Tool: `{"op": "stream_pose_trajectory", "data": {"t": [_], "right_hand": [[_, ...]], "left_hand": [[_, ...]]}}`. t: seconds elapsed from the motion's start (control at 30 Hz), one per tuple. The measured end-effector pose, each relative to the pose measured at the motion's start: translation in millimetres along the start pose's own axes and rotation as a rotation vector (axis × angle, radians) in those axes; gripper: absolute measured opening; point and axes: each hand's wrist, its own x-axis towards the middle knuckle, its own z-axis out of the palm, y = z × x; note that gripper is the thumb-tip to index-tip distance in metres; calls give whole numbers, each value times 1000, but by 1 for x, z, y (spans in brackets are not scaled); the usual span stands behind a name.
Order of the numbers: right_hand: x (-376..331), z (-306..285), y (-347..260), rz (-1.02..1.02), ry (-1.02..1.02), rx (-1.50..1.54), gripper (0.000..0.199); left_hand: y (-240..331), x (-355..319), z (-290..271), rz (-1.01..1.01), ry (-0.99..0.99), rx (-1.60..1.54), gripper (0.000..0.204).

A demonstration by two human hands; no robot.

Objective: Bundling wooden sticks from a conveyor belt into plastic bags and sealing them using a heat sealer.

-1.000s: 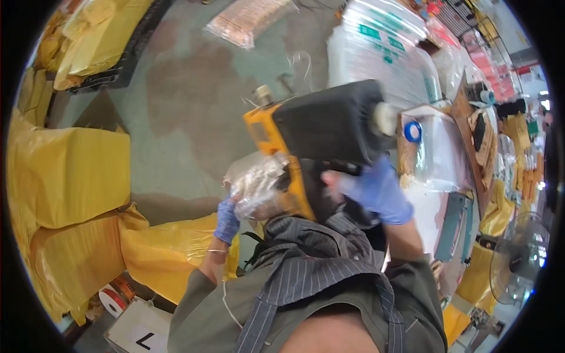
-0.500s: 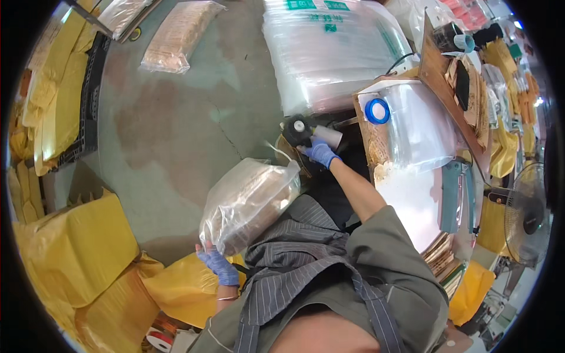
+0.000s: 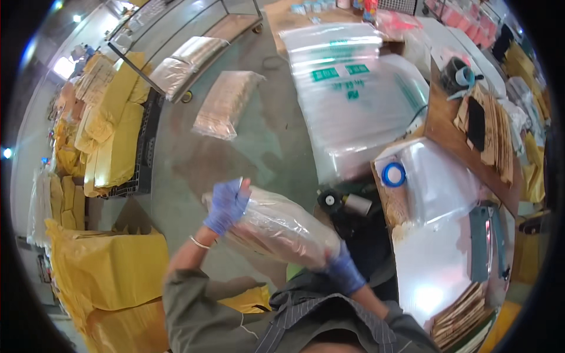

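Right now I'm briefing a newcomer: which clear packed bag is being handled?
Start at the green floor. Below it, mid-frame, both blue-gloved hands grip the clear bag, left hand at one end, right hand at the other. Unlike similar floor packs, it is held up.

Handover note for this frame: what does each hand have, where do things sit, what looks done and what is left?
Left hand: gloved, gripping the far end of the clear plastic bag of brown flat items.
Right hand: gloved, gripping the near end.
Bag is held up in front of the chest, above the floor.
Done: bag is filled and lifted.
Left: setting it down; a similar packed bag lies on the floor ahead.
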Motion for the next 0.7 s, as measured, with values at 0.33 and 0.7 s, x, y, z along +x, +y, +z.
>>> {"op": "stream_pose_trajectory", "data": {"t": [0.33,0.7], "right_hand": [[173,243,-83,-777,-286,-520,54],[-74,-137,-132,-1053,1134,-985,35]], "left_hand": [[-125,98,-250,45,772,888,30],[171,-59,185,684,-160,-206,39]]}}
